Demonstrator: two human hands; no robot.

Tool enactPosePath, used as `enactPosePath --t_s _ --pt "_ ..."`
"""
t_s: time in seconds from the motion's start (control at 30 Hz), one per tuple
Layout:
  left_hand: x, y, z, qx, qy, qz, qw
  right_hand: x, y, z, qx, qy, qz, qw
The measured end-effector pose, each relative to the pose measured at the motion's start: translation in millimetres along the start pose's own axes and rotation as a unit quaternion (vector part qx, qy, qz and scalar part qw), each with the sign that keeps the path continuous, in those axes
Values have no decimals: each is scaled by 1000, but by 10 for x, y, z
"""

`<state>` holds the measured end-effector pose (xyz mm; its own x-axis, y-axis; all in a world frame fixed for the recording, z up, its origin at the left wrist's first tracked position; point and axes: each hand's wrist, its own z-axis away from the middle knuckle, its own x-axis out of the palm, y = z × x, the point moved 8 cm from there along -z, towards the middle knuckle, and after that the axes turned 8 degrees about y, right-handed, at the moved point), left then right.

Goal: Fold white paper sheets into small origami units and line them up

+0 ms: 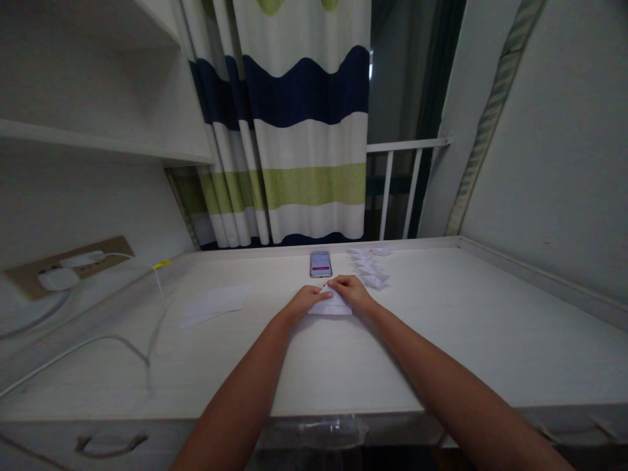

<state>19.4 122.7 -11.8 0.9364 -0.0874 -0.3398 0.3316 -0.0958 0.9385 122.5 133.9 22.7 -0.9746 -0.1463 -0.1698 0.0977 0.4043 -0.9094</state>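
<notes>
Between my two hands lies a white sheet of paper [331, 307], folded to a point at its far end and with a straight near edge. My left hand [305, 301] holds its left side, thumb on top. My right hand [352, 293] grips the upper right slope, fingers bent over the tip. The paper rests on or just over the white desk [314, 373]; which of the two I cannot tell. Just beyond my hands is a phone [320, 263] with a lit screen. Several folded white paper pieces [370, 267] lie in a row to its right.
Flat white sheets [216, 304] lie on the desk's left part. Cables [115, 337] run from a wall socket [73, 267] across the left side. A shelf [103, 140] juts out at upper left. Behind the desk hangs a striped curtain [314, 144]; a wall [554, 163] bounds the right.
</notes>
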Motion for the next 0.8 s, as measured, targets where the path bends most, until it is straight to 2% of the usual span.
enactPosePath --t_s 0.27,0.5,0.63,0.8 --pt "32 -22 25 -27 -10 50 998 -22 -32 -5 -23 21 19 999" --pt "99 44 126 -71 -49 160 983 6 -9 30 48 22 -35 998" --pt "111 73 169 -88 -55 177 979 24 9 49 74 16 -52 996" --pt "90 37 127 -76 -43 173 981 15 33 45 87 16 -48 995"
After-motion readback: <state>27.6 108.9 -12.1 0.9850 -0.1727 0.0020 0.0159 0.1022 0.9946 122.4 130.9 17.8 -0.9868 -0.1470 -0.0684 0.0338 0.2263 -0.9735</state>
